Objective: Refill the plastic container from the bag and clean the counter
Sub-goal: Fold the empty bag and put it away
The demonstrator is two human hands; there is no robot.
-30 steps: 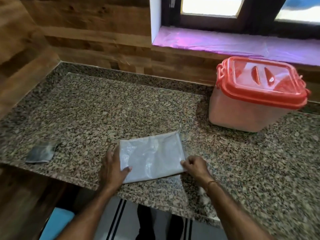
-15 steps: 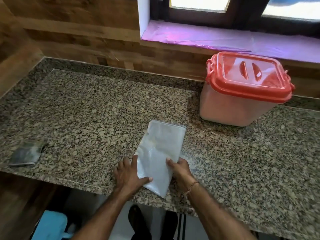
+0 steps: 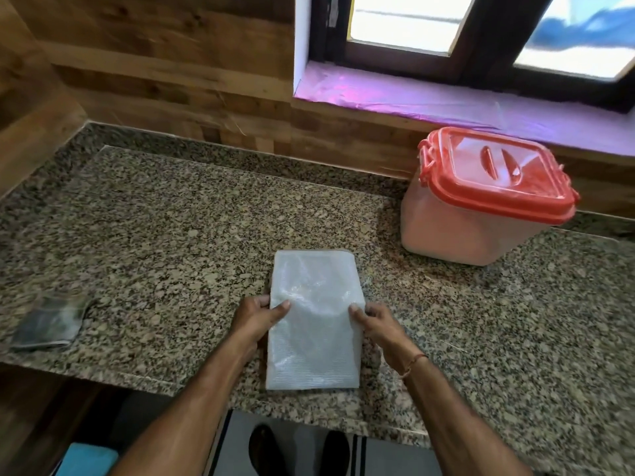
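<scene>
The left hand (image 3: pixel 256 316) and right hand (image 3: pixel 372 322) each pinch a side edge of the flat, folded bag (image 3: pixel 314 321), likely to keep the fold neat. The bag lies on the counter (image 3: pixel 206 235), long side pointing to 12 o'clock. The box (image 3: pixel 481 201), lid on, sits at 2 o'clock. A cloth (image 3: pixel 51 321) waits at 9 o'clock.

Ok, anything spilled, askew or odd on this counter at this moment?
Nothing stands out. The counter shows no visible spill, the container stands upright with its red lid on, and the flattened bag lies between the left hand and right hand. A small folded cloth sits near the left front edge.
</scene>
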